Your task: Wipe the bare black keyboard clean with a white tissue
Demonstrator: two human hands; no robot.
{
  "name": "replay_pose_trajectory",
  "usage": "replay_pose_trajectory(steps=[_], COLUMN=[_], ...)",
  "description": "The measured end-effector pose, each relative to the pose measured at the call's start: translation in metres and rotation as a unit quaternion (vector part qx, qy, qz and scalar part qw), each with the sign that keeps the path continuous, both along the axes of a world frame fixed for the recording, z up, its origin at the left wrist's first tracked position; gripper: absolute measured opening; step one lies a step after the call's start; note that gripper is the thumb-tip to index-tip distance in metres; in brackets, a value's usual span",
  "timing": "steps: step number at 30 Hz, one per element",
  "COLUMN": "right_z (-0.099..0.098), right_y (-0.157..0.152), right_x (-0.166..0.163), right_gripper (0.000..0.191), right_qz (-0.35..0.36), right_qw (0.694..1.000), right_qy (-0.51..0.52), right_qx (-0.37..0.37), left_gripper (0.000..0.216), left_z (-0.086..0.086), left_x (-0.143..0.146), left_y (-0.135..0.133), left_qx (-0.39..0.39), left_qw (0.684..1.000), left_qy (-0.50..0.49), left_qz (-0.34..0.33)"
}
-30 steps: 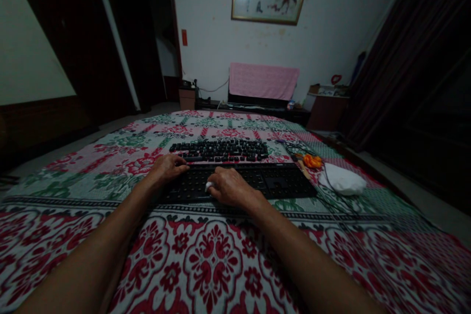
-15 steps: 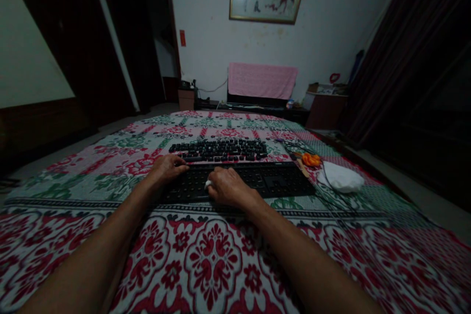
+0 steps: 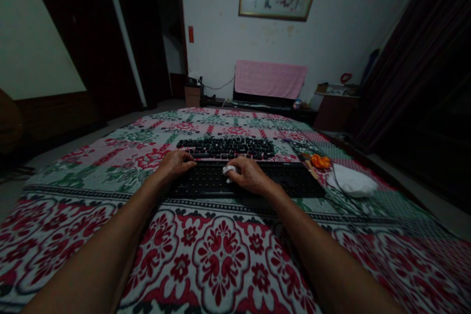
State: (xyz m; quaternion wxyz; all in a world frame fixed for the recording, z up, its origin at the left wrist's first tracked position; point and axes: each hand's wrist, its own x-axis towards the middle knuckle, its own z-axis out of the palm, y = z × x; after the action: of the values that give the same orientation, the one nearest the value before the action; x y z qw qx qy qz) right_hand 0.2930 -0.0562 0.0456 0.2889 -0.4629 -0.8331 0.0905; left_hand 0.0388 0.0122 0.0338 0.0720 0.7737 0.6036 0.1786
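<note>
A black keyboard base (image 3: 206, 179), its keycaps off, lies across the patterned bedspread. My left hand (image 3: 177, 164) grips its upper left corner, thumb on top. Over the middle of the base is my right hand (image 3: 250, 173), closed on a crumpled white tissue (image 3: 230, 170) that touches the key field. Just beyond the base, the loose black keycaps (image 3: 228, 146) lie in rows on the bedspread.
Right of the base are an orange bundle (image 3: 320, 161), a white cloth-like heap (image 3: 353, 180) and dark cables. The bedspread (image 3: 221, 250) covers the whole surface. A pink towel (image 3: 270, 78) hangs over something by the far wall.
My right hand has moved right and slightly away along the keyboard base, and more of the tissue shows. My left hand keeps its hold. The whole view has shifted a little.
</note>
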Motion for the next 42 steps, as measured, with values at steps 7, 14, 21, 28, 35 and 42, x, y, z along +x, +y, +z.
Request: replay_pose_trajectory(steps=[7, 14, 21, 28, 35, 42], right_z=[0.0, 0.004, 0.014, 0.016, 0.024, 0.027], right_y=[-0.01, -0.021, -0.025, -0.031, -0.032, -0.028], right_x=[-0.015, -0.029, -0.031, -0.036, -0.039, -0.036], right_gripper=[0.019, 0.022, 0.024, 0.026, 0.03, 0.027], right_qz=[0.047, 0.021, 0.0, -0.049, -0.096, -0.095], right_qw=[0.996, 0.977, 0.965, 0.957, 0.954, 0.967], right_qy=[-0.072, -0.206, -0.263, -0.286, -0.28, -0.22], right_qx=[-0.004, 0.046, 0.014, 0.005, -0.048, -0.091], left_gripper=[0.035, 0.033, 0.033, 0.034, 0.033, 0.033], left_z=[0.0, 0.0, 0.001, 0.0, -0.001, 0.003], left_x=[0.001, 0.001, 0.002, 0.001, 0.001, 0.002], left_y=[-0.002, -0.002, -0.004, -0.002, -0.001, -0.004], left_qx=[0.005, 0.01, 0.02, 0.014, 0.006, 0.007], left_qw=[1.0, 1.0, 1.0, 1.0, 1.0, 1.0], left_qy=[-0.006, -0.006, -0.001, -0.003, -0.008, 0.0], left_qz=[0.0, -0.002, -0.004, -0.002, 0.0, 0.006])
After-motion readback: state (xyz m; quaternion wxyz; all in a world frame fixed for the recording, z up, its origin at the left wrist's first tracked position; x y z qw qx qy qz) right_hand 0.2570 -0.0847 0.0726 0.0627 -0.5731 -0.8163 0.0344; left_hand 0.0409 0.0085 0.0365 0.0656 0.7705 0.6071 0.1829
